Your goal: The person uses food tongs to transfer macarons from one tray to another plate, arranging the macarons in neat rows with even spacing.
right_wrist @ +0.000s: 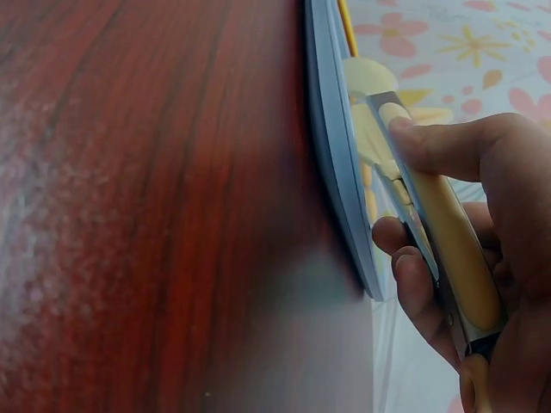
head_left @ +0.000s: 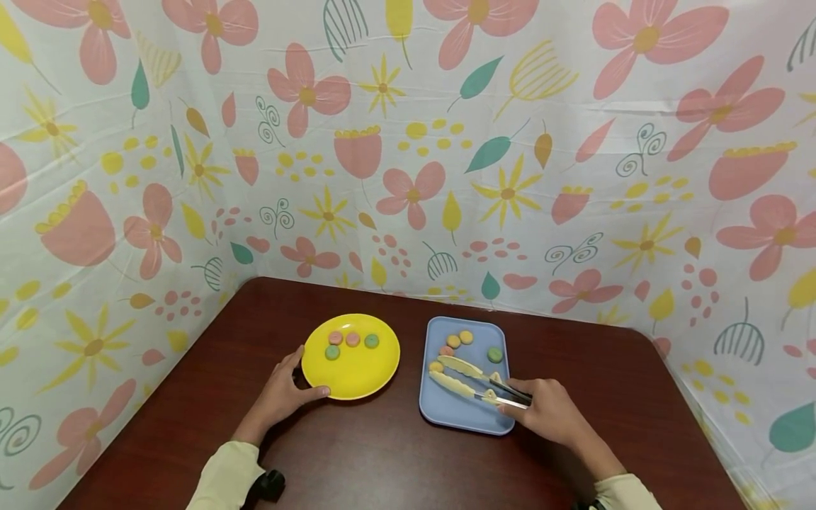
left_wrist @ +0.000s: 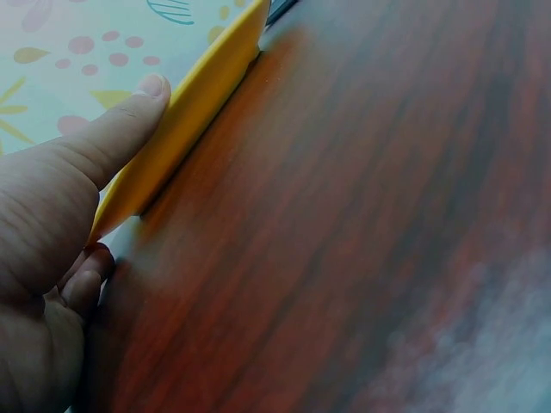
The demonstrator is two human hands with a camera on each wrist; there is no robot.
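My left hand [head_left: 285, 389] holds the rim of a round yellow plate [head_left: 357, 382] at its left side, thumb [left_wrist: 129, 129] along the near edge. Two pink macarons [head_left: 353, 339] and two green macarons [head_left: 332, 352] lie on that plate. With my right hand [head_left: 550, 409] I grip tongs [right_wrist: 448, 232] that have cream scalloped heads and metal arms. Their heads are spread apart over a blue rectangular tray [head_left: 468, 418]. An orange-yellow macaron [head_left: 436, 367] sits by the tong tips, a pink macaron [head_left: 445, 350] just beyond. Whether the tips touch either is unclear.
Farther back on the tray are two yellowish macarons [head_left: 453, 341] and, at the right, a green macaron [head_left: 495, 355]. Plate and tray stand side by side on a dark brown wooden table [head_left: 357, 453]. A flower-patterned cloth [head_left: 408, 142] hangs behind the table and along its left.
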